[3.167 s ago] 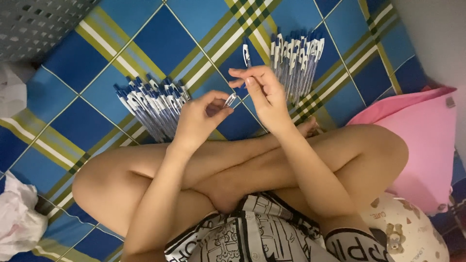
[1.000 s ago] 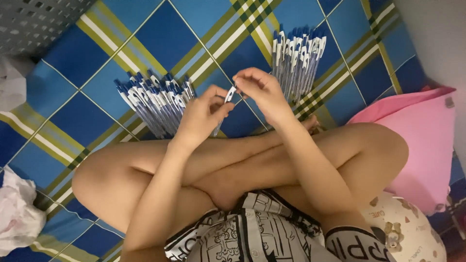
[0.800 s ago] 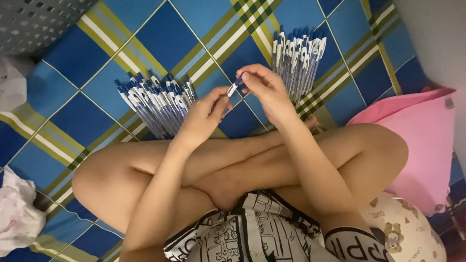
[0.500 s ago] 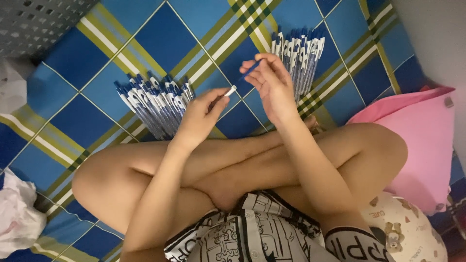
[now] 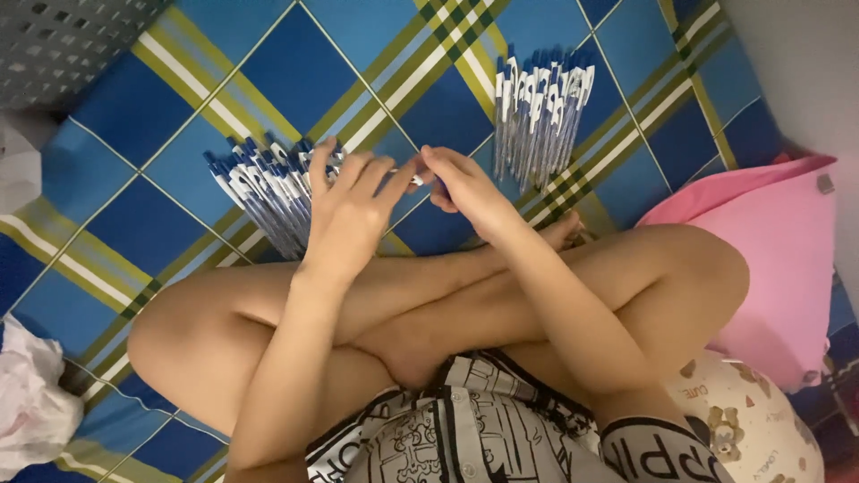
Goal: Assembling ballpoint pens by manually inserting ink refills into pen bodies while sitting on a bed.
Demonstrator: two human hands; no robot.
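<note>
A small pen part (image 5: 413,179), pale and thin, is held between the two hands above a blue, green and yellow plaid mat (image 5: 116,206). All places below are given relative to that mat.

The left hand (image 5: 349,215) is seen over the middle of the mat. Its fingers (image 5: 394,172) are pressed together at the tips and pinch one end of the part; the remaining fingers are loosely spread above the left pile. The right hand (image 5: 465,183) is placed just beside the left one, and its fingers are closed on the other end of the part. How much of the part is hidden inside the right hand cannot be told.

A left pile of pens (image 5: 259,192), with blue caps and clear barrels, is laid on the mat's middle-left area, partly under the left hand. A right pile of pens (image 5: 537,107) is laid toward the mat's upper right, fanned with the caps pointing away from the person. The two piles are kept well apart.

The person is seated cross-legged on the mat's near edge. A pink cushion (image 5: 761,259) is found at the mat's right edge. A perforated grey basket (image 5: 63,40) is set at the upper left corner. A crumpled white bag (image 5: 31,411) lies at the lower left corner.
</note>
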